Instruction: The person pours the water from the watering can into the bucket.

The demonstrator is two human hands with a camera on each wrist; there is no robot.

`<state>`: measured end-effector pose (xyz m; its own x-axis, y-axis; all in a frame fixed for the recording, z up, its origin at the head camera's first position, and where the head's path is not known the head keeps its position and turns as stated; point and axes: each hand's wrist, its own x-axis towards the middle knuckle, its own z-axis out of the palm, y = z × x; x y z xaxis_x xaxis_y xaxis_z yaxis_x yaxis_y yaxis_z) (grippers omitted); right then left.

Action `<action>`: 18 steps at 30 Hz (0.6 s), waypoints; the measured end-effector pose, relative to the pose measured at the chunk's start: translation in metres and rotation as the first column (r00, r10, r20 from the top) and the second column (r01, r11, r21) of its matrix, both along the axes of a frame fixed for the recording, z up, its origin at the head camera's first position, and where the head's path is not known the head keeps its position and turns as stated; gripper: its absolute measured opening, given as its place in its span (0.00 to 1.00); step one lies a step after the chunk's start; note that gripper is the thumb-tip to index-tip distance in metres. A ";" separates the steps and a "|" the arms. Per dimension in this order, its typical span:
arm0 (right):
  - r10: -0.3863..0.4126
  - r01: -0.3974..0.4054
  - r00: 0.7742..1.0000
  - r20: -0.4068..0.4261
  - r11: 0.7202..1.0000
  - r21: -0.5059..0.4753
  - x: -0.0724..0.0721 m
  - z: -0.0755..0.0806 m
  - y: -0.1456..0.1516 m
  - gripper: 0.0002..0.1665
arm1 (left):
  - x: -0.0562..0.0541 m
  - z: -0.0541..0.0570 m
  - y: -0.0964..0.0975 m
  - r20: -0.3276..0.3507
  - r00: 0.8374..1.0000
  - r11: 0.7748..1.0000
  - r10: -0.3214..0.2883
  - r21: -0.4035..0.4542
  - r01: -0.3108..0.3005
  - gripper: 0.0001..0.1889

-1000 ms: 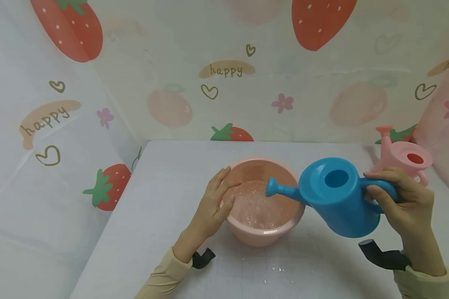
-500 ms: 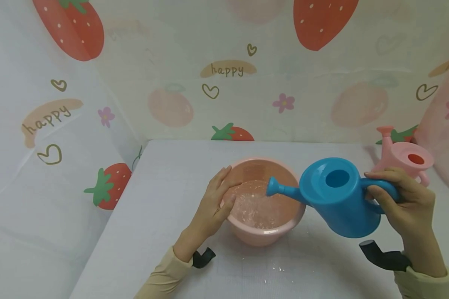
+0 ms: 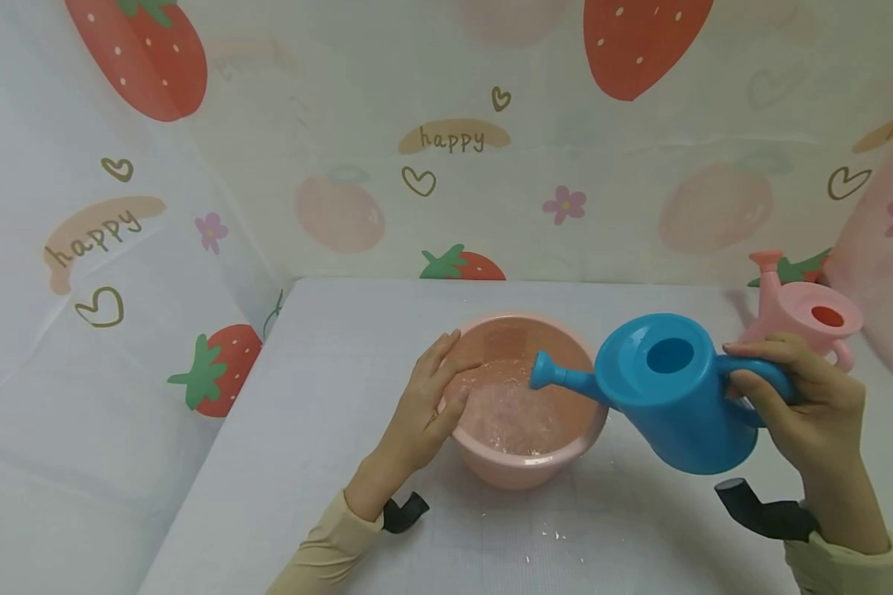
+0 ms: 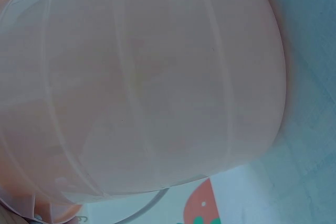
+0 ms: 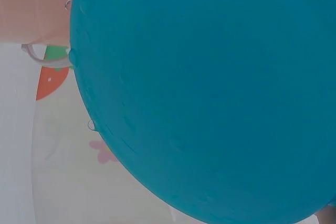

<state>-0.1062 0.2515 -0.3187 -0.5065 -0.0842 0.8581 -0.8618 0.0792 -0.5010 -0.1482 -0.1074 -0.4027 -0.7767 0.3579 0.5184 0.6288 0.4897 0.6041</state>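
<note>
My right hand (image 3: 807, 397) grips the handle of a blue watering can (image 3: 677, 413), held tilted with its sprinkler spout over a pink bucket (image 3: 524, 475). Beneath the spout, the water (image 3: 506, 413) in the bucket is rippled and bubbly. My left hand (image 3: 417, 405) rests on the bucket's left rim, its fingers fairly straight and some reaching over the inside. The bucket's ribbed wall (image 4: 136, 87) fills most of the left wrist view. Drops cling to the can's body (image 5: 199, 98) in the right wrist view, which hides the right fingers almost wholly.
A pink watering can (image 3: 799, 310) stands at the back right of the white table (image 3: 327, 397), behind my right hand. Water drops (image 3: 554, 537) lie on the table in front of the bucket. A cloth wall (image 3: 454, 207) with strawberry prints rises behind the table.
The water surface in the bucket shifts in its ripples and bubbles. Both hands and the blue watering can hold nearly the same place.
</note>
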 end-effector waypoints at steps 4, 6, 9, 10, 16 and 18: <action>-0.006 0.006 1.000 0.002 1.000 0.010 0.000 -0.001 0.001 0.17 | 0.000 0.000 0.000 0.004 1.000 1.000 -0.002 -0.001 0.002 0.18; -0.008 0.008 1.000 0.005 1.000 0.014 0.000 -0.001 0.002 0.17 | 0.000 0.000 0.000 0.003 1.000 1.000 -0.003 -0.002 0.003 0.18; -0.017 0.017 1.000 0.008 1.000 0.022 0.001 0.000 0.001 0.18 | 0.000 -0.001 0.000 -0.001 1.000 1.000 -0.005 0.000 0.005 0.18; -0.020 0.020 1.000 0.009 1.000 0.023 0.001 0.001 0.000 0.18 | 0.000 -0.001 0.000 -0.002 1.000 1.000 -0.005 -0.001 0.005 0.18; -0.013 0.012 1.000 0.020 1.000 0.015 0.005 0.009 -0.007 0.18 | -0.001 -0.001 0.000 -0.003 1.000 1.000 -0.006 0.002 0.006 0.18; -0.016 0.016 1.000 0.017 1.000 0.017 0.006 0.011 -0.008 0.18 | -0.001 -0.001 0.000 -0.003 1.000 1.000 -0.007 0.003 0.007 0.18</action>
<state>-0.1005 0.2435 -0.3082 -0.5229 -0.0901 0.8476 -0.8515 0.1016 -0.5145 -0.1487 -0.1073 -0.4037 -0.7728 0.3618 0.5214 0.6338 0.4833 0.6039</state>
